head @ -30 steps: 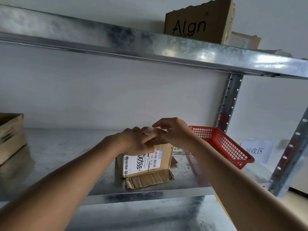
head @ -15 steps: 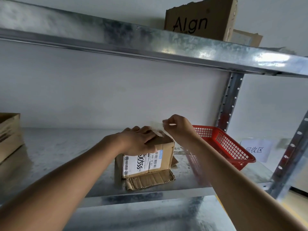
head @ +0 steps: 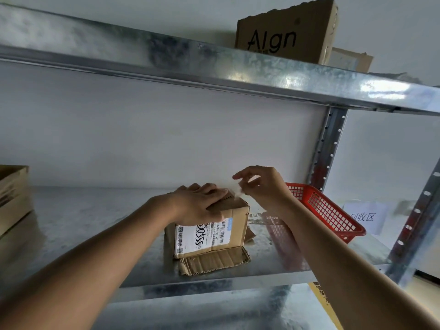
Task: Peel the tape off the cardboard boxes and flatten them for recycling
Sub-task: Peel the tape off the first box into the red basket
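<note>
A small brown cardboard box (head: pixel 234 225) with a white shipping label stands on the metal shelf (head: pixel 95 234), one flap folded out flat at its front. My left hand (head: pixel 200 203) lies palm down on the box top, pressing it. My right hand (head: pixel 262 184) is just above the box's top right corner, pinching a strip of clear tape (head: pixel 234 190) that stretches from the box top up to my fingers.
A red plastic mesh basket (head: pixel 326 210) sits right of the box, with a paper sign (head: pixel 364 216) beyond it. Another cardboard box (head: pixel 13 196) is at the far left. On the upper shelf (head: pixel 214 67) stands a printed box (head: pixel 285 36). A shelf post (head: pixel 326 148) rises behind the basket.
My right hand has lifted up and to the right from the box top, drawing the clear tape strip away from it. My left hand stays pressed on the box.
</note>
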Demonstrator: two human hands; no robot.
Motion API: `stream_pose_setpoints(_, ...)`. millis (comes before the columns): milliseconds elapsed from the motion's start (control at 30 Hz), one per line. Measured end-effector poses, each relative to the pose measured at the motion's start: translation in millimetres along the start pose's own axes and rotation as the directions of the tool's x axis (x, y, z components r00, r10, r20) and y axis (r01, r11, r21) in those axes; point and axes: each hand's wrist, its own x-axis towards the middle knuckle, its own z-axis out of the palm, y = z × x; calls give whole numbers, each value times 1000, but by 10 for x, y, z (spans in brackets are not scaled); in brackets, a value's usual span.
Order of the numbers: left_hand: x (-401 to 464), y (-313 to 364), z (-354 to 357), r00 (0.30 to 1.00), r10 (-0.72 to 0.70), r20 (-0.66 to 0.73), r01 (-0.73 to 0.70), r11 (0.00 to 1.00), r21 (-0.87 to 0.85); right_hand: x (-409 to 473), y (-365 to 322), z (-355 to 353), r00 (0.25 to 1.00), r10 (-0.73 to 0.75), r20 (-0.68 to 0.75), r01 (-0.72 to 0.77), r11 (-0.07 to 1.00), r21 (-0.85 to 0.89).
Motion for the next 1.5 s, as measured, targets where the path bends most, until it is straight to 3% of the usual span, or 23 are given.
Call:
stream_pose_setpoints(100, -6, -39, -7, 999, 30, -16, -30, 1000, 7, 17, 65, -35, 998, -7, 64, 22, 970, -240)
stream_pose_setpoints(233, -1, -147, -3, 997, 72, -23, -72, 997, -3, 46, 143, -110, 980, -148, 132, 192, 875, -445)
stream_pose_setpoints(333, 17, -270, 30, 994, 103, -35, -104, 994, -17, 1, 241, -169, 970, -183, 159, 238, 849, -472)
stream_pose_setpoints(433, 42, -276, 57, 994, 100, -39, -101, 995, -22, -142, 327, -85, 982, -131, 136, 178, 881, -438)
stream_pose_setpoints(567, 48, -245, 59, 994, 94, -60, -95, 995, -23, -271, 341, 43, 997, 69, 30, -61, 974, -219)
stream_pose_setpoints(700, 48, -254, 72, 994, 94, -55, -96, 995, -25, -309, 304, 109, 977, 195, -81, -192, 981, 35)
stream_pose_setpoints(800, 45, -240, 77, 994, 90, -60, -92, 996, -21, -340, 271, 169, 913, 407, 38, -388, 833, 393)
stream_pose_setpoints(900, 38, -237, 73, 994, 89, -58, -91, 995, -30, -378, 260, 172, 862, 437, 256, -498, 638, 588)
stream_pose_setpoints(1033, 70, -296, 76, 994, 90, -57, -94, 994, -60, -409, 310, 39, 827, 393, 402, -553, 441, 707)
stream_pose_setpoints(1200, 99, -371, 48, 989, 138, -59, -143, 985, -101, -454, 362, 195, 866, 417, 276, -493, 620, 611)
stream_pose_setpoints(1367, 110, -330, -100, 997, 82, -3, -82, 991, -110, -504, 243, 356, 838, 410, 360, -539, 513, 668)
stream_pose_setpoints(1500, 141, -213, 18, 989, 8, -145, -50, 956, -288, -543, 161, 407, 855, 449, 258, -475, 483, 735)
